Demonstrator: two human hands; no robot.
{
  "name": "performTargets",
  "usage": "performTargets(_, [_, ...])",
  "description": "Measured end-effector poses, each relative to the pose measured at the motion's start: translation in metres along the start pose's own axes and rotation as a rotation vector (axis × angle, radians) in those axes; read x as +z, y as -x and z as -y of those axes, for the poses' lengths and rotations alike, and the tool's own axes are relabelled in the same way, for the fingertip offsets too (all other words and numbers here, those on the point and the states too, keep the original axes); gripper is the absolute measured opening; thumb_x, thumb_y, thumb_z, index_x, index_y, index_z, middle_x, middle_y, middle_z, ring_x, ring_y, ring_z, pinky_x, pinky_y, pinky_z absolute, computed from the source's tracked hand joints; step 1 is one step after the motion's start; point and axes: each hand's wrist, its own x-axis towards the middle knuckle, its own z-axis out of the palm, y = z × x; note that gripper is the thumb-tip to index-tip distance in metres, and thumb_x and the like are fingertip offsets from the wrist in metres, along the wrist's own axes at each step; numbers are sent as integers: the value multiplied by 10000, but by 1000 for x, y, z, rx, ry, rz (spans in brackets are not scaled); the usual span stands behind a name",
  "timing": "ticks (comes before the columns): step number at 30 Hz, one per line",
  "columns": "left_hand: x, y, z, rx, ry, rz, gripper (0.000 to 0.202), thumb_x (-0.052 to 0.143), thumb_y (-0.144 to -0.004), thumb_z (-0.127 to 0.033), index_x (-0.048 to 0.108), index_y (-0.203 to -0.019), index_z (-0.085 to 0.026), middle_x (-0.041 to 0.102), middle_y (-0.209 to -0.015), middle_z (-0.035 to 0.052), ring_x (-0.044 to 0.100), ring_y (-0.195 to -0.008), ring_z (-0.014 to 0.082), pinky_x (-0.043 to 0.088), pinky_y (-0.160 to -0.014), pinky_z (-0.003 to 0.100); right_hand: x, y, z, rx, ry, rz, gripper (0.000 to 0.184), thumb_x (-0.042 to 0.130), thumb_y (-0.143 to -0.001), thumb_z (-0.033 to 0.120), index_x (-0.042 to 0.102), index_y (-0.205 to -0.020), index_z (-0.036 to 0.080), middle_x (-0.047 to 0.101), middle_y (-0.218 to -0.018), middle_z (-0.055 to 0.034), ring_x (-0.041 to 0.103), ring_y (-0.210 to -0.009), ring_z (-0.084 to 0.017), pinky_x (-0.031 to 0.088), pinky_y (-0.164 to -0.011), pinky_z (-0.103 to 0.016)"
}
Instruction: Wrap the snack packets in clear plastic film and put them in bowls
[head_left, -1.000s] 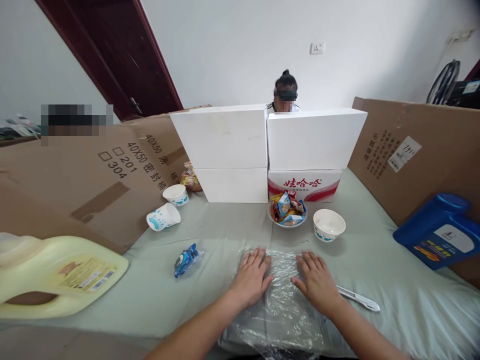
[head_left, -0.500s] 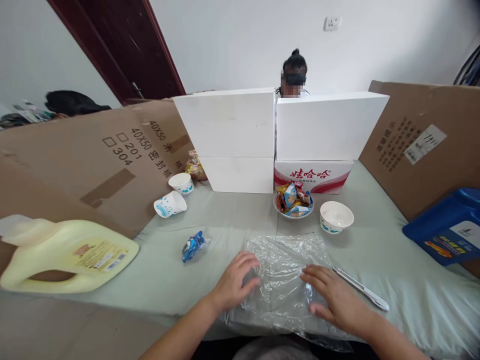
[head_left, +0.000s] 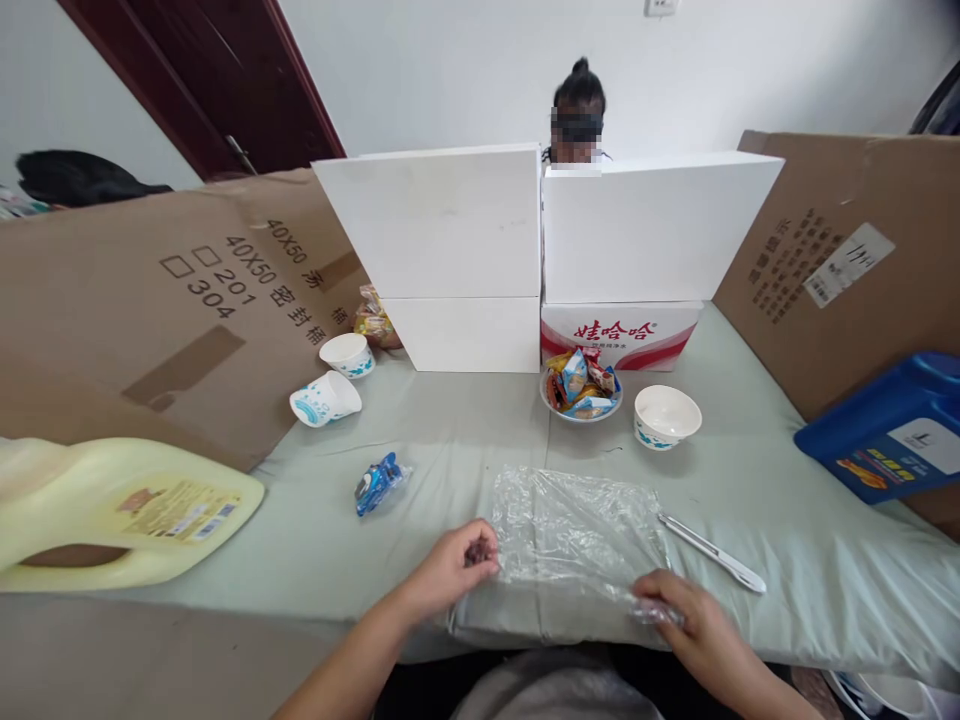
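A clear, crinkled plastic bag lies flat on the cloth-covered table in front of me. My left hand has its fingers curled around the bag's left edge. At the lower right corner, my right hand is closed on the bag, and a crumpled bit of plastic pokes out of the grip. Just right of the bag rests a slim silver-white tool that looks like tongs. A small blue wrapped item sits to the left, apart from both hands.
Farther back stand a bowl of wrapped snacks, a paper bowl and two paper cups. White boxes wall off the back, a person behind them. A yellow jug lies left, a blue jug right, against cardboard panels.
My spread hands have closed on the bag's sides. The right hand has moved down and right, the left slightly left. The bag is drawn flatter. The view has tilted down slightly.
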Motion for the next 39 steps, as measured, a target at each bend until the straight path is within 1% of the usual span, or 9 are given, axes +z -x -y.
performTargets(3, [2,-22,0,-5,52,-130,205,612,-701,-183,563,-900,-195,607,-763,-22,582,-702,130,468,-680,237,7,-18,-6,118,-1,-278,376,449,-865,434,565,-1162,235,677,-945,-67,645,-856,-221,510,-812,-377])
performTargets(6, [8,-47,-2,-1,-28,-256,278,604,-712,-131,579,-981,-196,600,-755,-33,603,-713,124,483,-702,228,14,-34,-13,159,26,-440,453,440,-866,444,478,-1258,220,668,-927,-50,640,-776,-200,509,-763,-349])
performTargets(10, [16,-75,-2,-34,-195,-396,375,577,-731,-64,575,-1076,-209,626,-787,-37,633,-730,119,498,-745,227,17,-45,-21,174,119,-483,473,399,-880,430,444,-1288,195,661,-925,-56,642,-795,-213,495,-737,-345])
performTargets(14, [20,-84,3,-70,-281,-450,418,605,-766,-92,554,-1162,-215,661,-850,-16,659,-782,142,500,-774,249,13,-46,-28,179,223,-476,466,392,-883,427,465,-1282,196,657,-900,-55,644,-816,-232,483,-739,-362])
performTargets(23, [22,-87,-4,-107,-479,-421,246,626,-833,-142,627,-1065,-222,705,-904,20,656,-870,179,448,-812,271,-19,-47,-48,211,322,-609,441,462,-858,474,569,-1159,170,633,-987,-90,612,-871,-235,491,-819,-406])
performTargets(26, [21,-88,-7,-107,-513,-404,250,631,-834,-137,626,-1070,-220,707,-903,20,654,-859,175,440,-790,261,-20,-51,-45,57,343,-602,407,496,-837,411,585,-1162,182,636,-1048,-102,588,-991,-258,473,-904,-437])
performTargets(30, [21,-87,-8,-108,-533,-397,263,629,-839,-139,618,-1091,-213,707,-906,22,653,-842,172,436,-770,257,-15,-59,-30,-168,391,-480,424,439,-798,193,596,-1191,216,608,-1211,-85,523,-1154,-242,408,-1021,-456])
performTargets(35, [21,-86,-7,-92,-531,-385,269,629,-828,-118,624,-1082,-203,698,-906,19,649,-854,166,439,-775,248,-12,-58,-25,-246,392,-350,636,372,-652,59,587,-1231,208,532,-1353,-68,382,-1341,-226,334,-1107,-481])
performTargets(39, [22,-86,-6,-63,-512,-388,255,616,-818,-93,639,-1051,-194,685,-970,28,643,-870,156,444,-815,251,-15,-53,-26,-295,335,-297,514,420,-727,91,621,-1183,219,554,-1344,-74,371,-1362,-248,360,-1089,-514])
